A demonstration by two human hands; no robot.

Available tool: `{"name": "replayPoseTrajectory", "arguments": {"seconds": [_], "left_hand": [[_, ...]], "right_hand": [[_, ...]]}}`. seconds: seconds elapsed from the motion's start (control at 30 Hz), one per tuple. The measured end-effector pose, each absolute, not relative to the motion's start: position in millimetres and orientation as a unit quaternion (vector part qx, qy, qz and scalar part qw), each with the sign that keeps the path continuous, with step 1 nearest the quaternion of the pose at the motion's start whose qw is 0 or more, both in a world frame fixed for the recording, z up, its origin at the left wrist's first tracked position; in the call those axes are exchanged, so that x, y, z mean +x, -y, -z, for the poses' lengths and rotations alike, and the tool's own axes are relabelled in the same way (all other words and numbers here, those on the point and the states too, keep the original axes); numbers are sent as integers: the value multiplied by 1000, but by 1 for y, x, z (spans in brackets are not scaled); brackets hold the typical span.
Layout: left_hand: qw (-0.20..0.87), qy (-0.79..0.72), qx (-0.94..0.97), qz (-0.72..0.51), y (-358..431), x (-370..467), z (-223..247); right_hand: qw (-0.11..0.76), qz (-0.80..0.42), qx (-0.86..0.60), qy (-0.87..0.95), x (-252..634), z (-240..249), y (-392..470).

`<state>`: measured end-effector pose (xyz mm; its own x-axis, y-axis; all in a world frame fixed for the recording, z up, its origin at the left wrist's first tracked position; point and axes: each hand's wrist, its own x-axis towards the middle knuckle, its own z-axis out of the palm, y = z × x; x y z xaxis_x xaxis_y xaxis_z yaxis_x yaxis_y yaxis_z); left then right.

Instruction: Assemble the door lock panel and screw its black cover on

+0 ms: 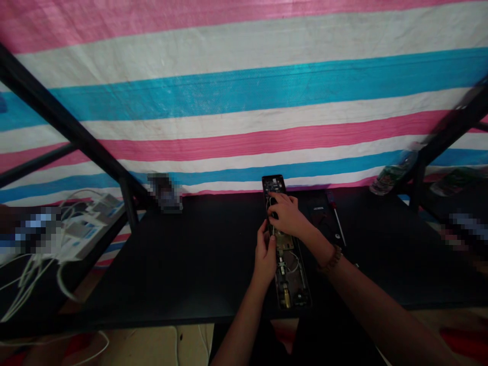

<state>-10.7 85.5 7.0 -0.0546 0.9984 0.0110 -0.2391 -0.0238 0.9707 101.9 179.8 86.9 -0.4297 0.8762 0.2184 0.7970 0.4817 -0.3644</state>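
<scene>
1. Head view: the long housing is laid near-to-far on the table, its near end by the near edge.
2. Stiff, light handling is expected; the thin white wire is judged fragile. Hold is best taken on the side walls.
3. The left wall is gripped by the left hand; whether the right hand's fingertips are pinched together cannot be told in dim light.
4. More room is offered leftward; rightward, a screwdriver is laid.
</scene>
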Motion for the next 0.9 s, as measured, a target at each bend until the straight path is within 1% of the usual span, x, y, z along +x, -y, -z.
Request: {"name": "replayPoseTrajectory", "arguments": {"seconds": [0.33,0.53,0.77,0.9], "left_hand": [[540,-448,426,-572,-85,-11,-10],[538,-446,428,-574,-85,-11,-9],[539,-447,425,-574,-85,-11,-7],[541,-447,422,-574,-85,-11,-7]], "right_hand": [[214,-101,-501,833,101,-84,-178],[194,-90,-497,841,101,-85,-179],[150,-93,-495,851,99,-96,-180],[145,-88,-494,852,99,-96,-181]]}}
